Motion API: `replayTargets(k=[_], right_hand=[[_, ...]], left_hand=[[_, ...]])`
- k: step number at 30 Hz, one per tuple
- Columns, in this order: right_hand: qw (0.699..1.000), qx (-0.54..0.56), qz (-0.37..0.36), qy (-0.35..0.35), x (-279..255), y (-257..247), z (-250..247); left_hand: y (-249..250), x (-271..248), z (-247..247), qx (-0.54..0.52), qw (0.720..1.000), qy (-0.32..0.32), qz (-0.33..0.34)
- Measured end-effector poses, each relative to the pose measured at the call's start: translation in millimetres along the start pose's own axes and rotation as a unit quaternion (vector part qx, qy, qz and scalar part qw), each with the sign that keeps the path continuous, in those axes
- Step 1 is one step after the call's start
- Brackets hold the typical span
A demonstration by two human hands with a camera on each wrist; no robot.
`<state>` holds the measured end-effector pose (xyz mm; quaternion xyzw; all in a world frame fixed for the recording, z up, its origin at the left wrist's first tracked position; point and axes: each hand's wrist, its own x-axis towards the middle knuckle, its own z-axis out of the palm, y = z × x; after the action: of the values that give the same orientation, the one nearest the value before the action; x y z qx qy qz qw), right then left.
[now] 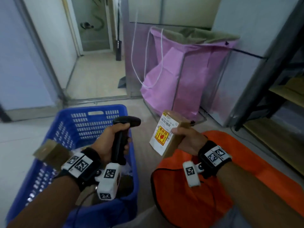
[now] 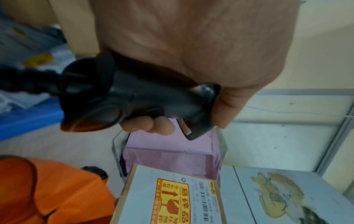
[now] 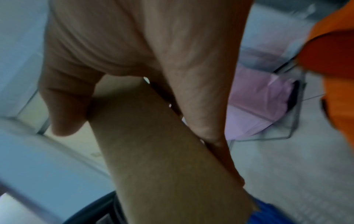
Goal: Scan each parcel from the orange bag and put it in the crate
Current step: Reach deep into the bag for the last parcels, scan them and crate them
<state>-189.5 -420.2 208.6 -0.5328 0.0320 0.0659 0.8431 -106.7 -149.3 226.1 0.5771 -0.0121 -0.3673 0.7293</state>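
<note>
My left hand point(image 1: 113, 142) grips a black barcode scanner point(image 1: 122, 137) by its handle, over the right side of the blue plastic crate point(image 1: 85, 125). In the left wrist view the scanner point(image 2: 122, 103) fills the middle. My right hand point(image 1: 185, 140) holds a small cardboard parcel point(image 1: 166, 134) upright above the orange bag point(image 1: 197, 195), its white label with a yellow and red sticker turned toward the scanner. The parcel point(image 2: 172, 200) shows low in the left wrist view. In the right wrist view my thumb and fingers clamp the parcel's plain brown side point(image 3: 162, 151).
A cardboard box point(image 1: 49, 150) sits at the crate's left rim, and more items lie inside the crate. A pink bag point(image 1: 185, 71) in a wire frame stands ahead. Shelving point(image 1: 283, 96) runs along the right. A doorway opens at the far left.
</note>
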Motion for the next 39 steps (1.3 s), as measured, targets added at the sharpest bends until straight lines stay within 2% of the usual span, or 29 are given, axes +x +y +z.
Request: replayTargets(k=[3, 7, 12, 17, 21, 30, 32, 34, 36, 39], right_hand=[[0.999, -0.037, 0.011, -0.03, 26.0, 10.0, 35.5], [0.992, -0.095, 0.072, -0.049, 62.8, 40.7, 70.9], [0.989, -0.078, 0.109, -0.056, 106.5, 71.8, 100.5], [0.988, -0.042, 0.145, -0.044, 125.6, 94.2, 98.6], [0.987, -0.022, 0.152, -0.048, 130.9, 99.9, 93.0], [0.987, 0.011, 0.153, -0.048, 127.2, 90.3, 82.0], [0.984, -0.013, 0.178, -0.015, 128.3, 85.2, 84.0], [0.968, -0.092, 0.225, 0.057, 133.6, 80.5, 81.4], [0.936, -0.197, 0.268, 0.113, 133.0, 70.6, 71.4], [0.893, -0.319, 0.298, 0.107, 118.3, 53.8, 43.0]], left_hand=[[-1.9, -28.8, -23.7, -0.03, 0.998, 0.035, 0.039], [-5.8, -48.7, -44.5, -0.015, 0.997, 0.057, 0.055], [5.3, -57.5, -78.5, 0.028, 0.997, 0.039, 0.062], [14.4, -59.9, -106.5, 0.019, 0.993, 0.105, 0.057], [16.4, -59.6, -118.2, 0.006, 0.995, 0.101, 0.022], [17.7, -59.8, -129.6, 0.026, 0.993, 0.114, 0.012], [17.8, -57.3, -126.8, 0.03, 0.993, 0.113, 0.01], [17.2, -56.0, -125.9, 0.032, 0.993, 0.116, 0.01], [15.4, -52.2, -124.2, 0.037, 0.993, 0.112, 0.003], [14.3, -44.8, -114.7, 0.053, 0.993, 0.101, -0.012]])
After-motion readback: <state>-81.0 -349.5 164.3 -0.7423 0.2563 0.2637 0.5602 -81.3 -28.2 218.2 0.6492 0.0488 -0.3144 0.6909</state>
